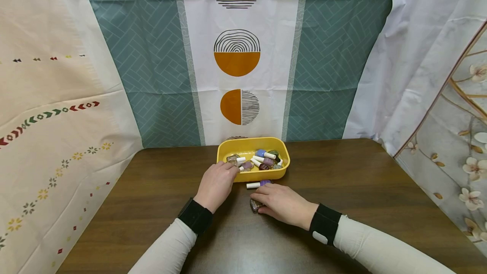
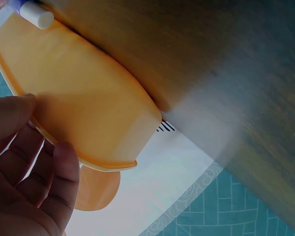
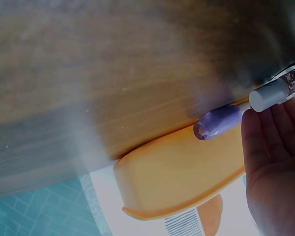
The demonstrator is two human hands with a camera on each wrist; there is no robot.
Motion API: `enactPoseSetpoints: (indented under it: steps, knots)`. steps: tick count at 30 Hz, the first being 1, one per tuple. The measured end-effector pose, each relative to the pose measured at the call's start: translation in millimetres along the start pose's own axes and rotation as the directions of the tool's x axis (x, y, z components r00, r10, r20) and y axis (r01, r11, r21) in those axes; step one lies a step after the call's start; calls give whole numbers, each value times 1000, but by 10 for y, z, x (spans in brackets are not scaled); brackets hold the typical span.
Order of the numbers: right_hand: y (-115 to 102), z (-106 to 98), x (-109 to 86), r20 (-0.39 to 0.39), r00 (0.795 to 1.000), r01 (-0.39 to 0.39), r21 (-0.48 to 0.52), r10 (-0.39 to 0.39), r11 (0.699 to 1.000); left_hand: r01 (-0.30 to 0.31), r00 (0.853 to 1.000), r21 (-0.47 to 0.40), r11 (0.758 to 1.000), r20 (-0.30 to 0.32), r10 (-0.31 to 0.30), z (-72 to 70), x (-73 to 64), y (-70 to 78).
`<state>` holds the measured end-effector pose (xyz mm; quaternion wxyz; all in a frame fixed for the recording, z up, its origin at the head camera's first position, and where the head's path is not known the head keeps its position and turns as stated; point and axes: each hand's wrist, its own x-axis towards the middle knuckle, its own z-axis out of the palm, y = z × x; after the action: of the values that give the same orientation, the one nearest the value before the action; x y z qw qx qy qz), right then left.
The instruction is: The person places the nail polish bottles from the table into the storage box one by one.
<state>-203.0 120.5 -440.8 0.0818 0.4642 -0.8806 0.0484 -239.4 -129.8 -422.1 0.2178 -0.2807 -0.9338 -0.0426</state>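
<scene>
A yellow plastic bin (image 1: 262, 176) stands near the table's back edge with several nail polish bottles (image 1: 268, 162) inside. My left hand (image 1: 216, 184) grips the bin's rim at its near left corner, thumb and fingers on it in the left wrist view. Just in front of the bin lies a purple nail polish bottle (image 3: 219, 122), its white cap (image 1: 253, 185) pointing left. My right hand (image 1: 283, 204) holds a dark glittery nail polish bottle (image 1: 255, 205) by thumb and fingers, close to the tabletop. That bottle's white cap (image 3: 269, 96) shows in the right wrist view.
The brown wooden table (image 1: 152, 206) extends to both sides and toward me. Patterned cloth (image 1: 243, 67) hangs behind it, with more cloth (image 1: 57, 138) at the left and a floral sheet (image 1: 456, 160) at the right. Black bands (image 1: 325, 223) circle both wrists.
</scene>
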Motion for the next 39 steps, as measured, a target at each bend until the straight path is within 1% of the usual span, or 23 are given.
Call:
enactPoseSetpoints:
  steps: [6, 14, 26, 36, 39]
  knots:
    - [-8, -2, 7, 11, 1000, -7, -4, 7, 1000, -4, 1000, -4, 1000, -9, 4, 2, 1, -1]
    - [-26, -11, 22, 12, 1000, -10, -15, 10, 1000, 1, 1000, 4, 1000, 1, -1, 5, 3, -5]
    - [-42, -7, 35, 7, 1000, -5, -42, 5, 999, -8, 1000, 5, 1000, -19, 8, 13, -6, -6]
    - [-51, 6, 15, 10, 1000, -8, -28, 9, 1000, -20, 999, 18, 1000, -39, 21, 16, -6, -13]
    - [-56, 2, 9, 2, 1000, -3, -28, 4, 1000, -16, 999, 12, 1000, -35, 17, 15, -8, -12]
